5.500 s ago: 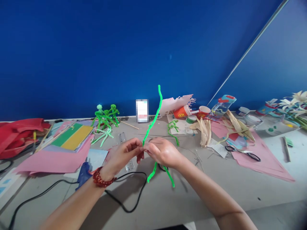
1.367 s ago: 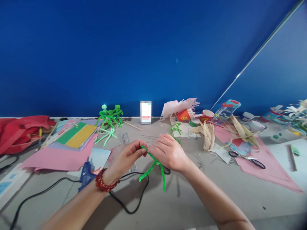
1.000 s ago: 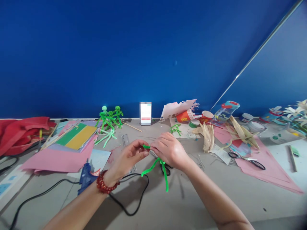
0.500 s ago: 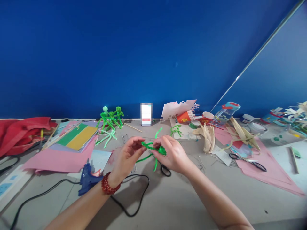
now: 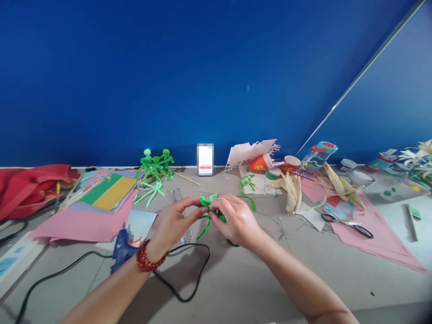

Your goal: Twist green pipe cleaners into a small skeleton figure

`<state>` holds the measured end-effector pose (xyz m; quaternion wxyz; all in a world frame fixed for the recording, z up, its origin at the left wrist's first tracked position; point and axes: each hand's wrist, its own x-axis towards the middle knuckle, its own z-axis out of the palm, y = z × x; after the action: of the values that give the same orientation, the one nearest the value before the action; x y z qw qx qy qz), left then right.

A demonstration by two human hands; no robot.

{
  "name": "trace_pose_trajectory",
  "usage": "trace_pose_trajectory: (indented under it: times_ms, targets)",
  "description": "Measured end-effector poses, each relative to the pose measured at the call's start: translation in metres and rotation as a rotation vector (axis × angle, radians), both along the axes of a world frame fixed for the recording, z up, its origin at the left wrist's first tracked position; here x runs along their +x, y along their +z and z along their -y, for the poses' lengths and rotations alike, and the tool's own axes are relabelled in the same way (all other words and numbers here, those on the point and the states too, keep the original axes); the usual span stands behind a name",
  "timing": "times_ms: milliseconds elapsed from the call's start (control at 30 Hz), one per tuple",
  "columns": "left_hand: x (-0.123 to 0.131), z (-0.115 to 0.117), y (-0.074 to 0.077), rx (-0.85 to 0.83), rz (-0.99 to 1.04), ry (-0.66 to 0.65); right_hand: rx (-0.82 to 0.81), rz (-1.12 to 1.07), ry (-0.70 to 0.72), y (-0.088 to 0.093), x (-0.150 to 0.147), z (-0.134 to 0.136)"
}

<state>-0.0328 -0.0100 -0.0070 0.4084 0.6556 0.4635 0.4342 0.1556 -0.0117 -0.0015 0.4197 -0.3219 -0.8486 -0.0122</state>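
Between both hands, over the middle of the table, is a bent bundle of green pipe cleaners (image 5: 204, 227), with strands sticking out above and below the fingers. My left hand (image 5: 180, 222), a red bead bracelet (image 5: 147, 257) at its wrist, pinches the bundle's left side. My right hand (image 5: 238, 221) is closed on its right side, and its fingers hide part of the green strands. Just behind my right hand lies another green pipe cleaner piece (image 5: 248, 182). Under the hands, a clear ruler (image 5: 176, 196) and a dark scissors handle (image 5: 232, 243) show only in part.
Green pipe cleaner figures (image 5: 155, 165) stand at the back left, near a phone (image 5: 205, 160). A blue glue gun (image 5: 120, 249) and its black cord lie left. Scissors (image 5: 347, 224), dried husks (image 5: 293, 194) and pink paper (image 5: 388, 243) lie right; paper cups (image 5: 260, 163) are behind.
The green bundle has been turned in my hands, and its strands point in different directions. My right hand has shifted slightly lower left. The fingers of both hands stay closed on it.
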Motion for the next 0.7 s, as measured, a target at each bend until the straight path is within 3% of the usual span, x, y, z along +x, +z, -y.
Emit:
trace_pose_trajectory:
  times_ms: [67, 200, 367, 533, 700]
  targets:
    - [-0.006, -0.001, 0.004, 0.044, -0.155, -0.062, -0.001, 0.017, -0.015, -0.003, -0.001, 0.0]
    - [-0.01, 0.0, 0.01, 0.277, -0.373, -0.022, 0.0, 0.049, -0.022, -0.008, -0.005, -0.001]
    - [-0.01, 0.004, 0.015, 0.414, -0.587, -0.015, -0.005, 0.074, -0.053, -0.012, -0.011, 0.003]
    - [-0.009, 0.006, 0.015, 0.498, -0.588, 0.017, -0.011, 0.044, -0.101, -0.017, -0.019, 0.008]
    - [-0.01, 0.004, 0.015, 0.397, -0.516, -0.032, -0.098, -0.087, -0.053, -0.014, -0.018, 0.009]
